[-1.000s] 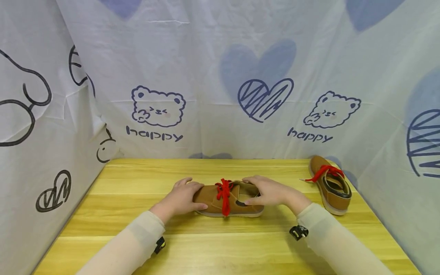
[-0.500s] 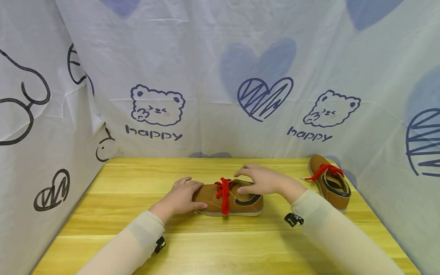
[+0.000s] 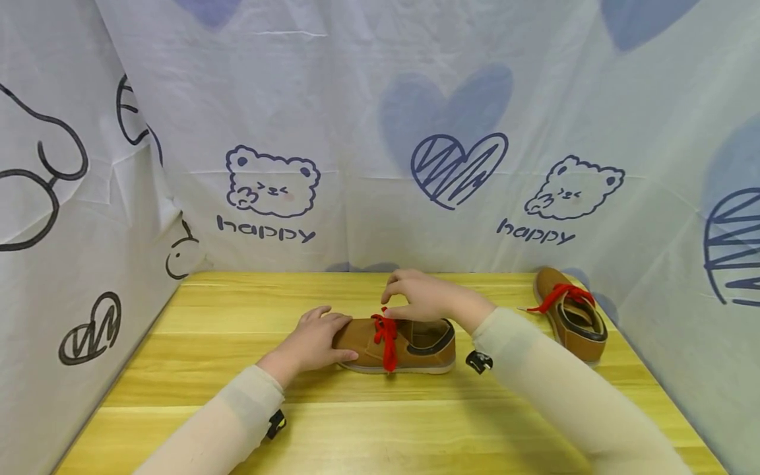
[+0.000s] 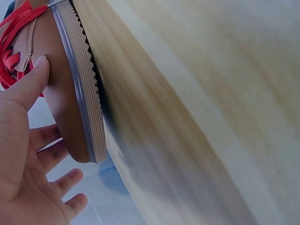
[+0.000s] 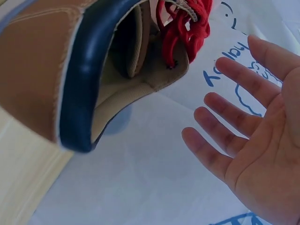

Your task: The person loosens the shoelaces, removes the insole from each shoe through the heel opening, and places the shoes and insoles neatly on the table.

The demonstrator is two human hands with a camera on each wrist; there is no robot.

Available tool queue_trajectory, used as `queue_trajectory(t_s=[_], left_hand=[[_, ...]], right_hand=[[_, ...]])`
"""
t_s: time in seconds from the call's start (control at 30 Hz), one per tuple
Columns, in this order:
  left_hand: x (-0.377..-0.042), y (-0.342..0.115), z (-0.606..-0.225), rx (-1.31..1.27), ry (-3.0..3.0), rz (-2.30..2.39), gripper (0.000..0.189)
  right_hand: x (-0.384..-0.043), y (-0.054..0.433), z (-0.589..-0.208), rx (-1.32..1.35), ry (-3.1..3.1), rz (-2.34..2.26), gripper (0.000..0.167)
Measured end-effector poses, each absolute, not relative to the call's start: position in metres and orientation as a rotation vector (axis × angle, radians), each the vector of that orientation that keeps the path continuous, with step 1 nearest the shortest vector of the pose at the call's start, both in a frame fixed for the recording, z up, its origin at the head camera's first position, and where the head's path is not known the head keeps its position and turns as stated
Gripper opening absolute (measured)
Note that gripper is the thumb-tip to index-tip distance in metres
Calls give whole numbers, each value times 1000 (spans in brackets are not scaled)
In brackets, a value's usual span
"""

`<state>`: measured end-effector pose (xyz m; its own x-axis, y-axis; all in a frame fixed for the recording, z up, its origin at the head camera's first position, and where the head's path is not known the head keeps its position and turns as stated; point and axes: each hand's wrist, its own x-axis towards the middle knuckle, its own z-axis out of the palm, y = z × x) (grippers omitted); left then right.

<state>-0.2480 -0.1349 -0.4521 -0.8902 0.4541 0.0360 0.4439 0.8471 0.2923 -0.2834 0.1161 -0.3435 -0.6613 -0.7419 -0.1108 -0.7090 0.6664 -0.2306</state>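
A brown shoe (image 3: 356, 343) with red laces (image 3: 388, 343) lies on the wooden table, its toe to the left. My left hand (image 3: 315, 340) grips the toe, thumb on the near side and fingers on the far side; the left wrist view shows the thumb (image 4: 35, 79) on the brown upper. Over the laces hovers my right hand (image 3: 424, 297), fingers loosely bent. In the right wrist view this hand (image 5: 258, 126) stands apart from the shoe (image 5: 77, 79), holding nothing, with its fingers spread.
A second brown shoe (image 3: 578, 340) with red laces sits at the table's right back corner, one lace end trailing left. White printed cloth (image 3: 368, 198) hangs behind the wooden table (image 3: 356, 435) and along both sides.
My right hand has left the shoe's heel opening, rising and moving left to above the laces. The left hand keeps its hold on the toe, and the shoe stays in place.
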Motion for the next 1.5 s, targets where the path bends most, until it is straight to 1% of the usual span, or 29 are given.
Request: queue_trajectory(t_s=[0.27, 0.4, 0.63, 0.87, 1.27, 1.5], left_hand=[[-247, -134, -452, 745, 2994, 439, 79], [-247, -134, -454, 756, 3007, 435, 78], [-244, -140, -457, 757, 3036, 450, 75], [-243, -142, -455, 774, 3042, 458, 73], [-244, -141, -456, 758, 3037, 443, 72], [-244, -140, -454, 746, 3014, 457, 72]], right_hand=[[-295, 102, -355, -1194, 2703, -199, 30], [-298, 99, -364, -1212, 2724, -191, 25], [-298, 88, -372, -1143, 2733, -137, 24], [-298, 83, -372, -1108, 2742, -112, 16], [-307, 90, -357, -1187, 2802, -188, 18], [-315, 103, -340, -1156, 2858, -186, 16]])
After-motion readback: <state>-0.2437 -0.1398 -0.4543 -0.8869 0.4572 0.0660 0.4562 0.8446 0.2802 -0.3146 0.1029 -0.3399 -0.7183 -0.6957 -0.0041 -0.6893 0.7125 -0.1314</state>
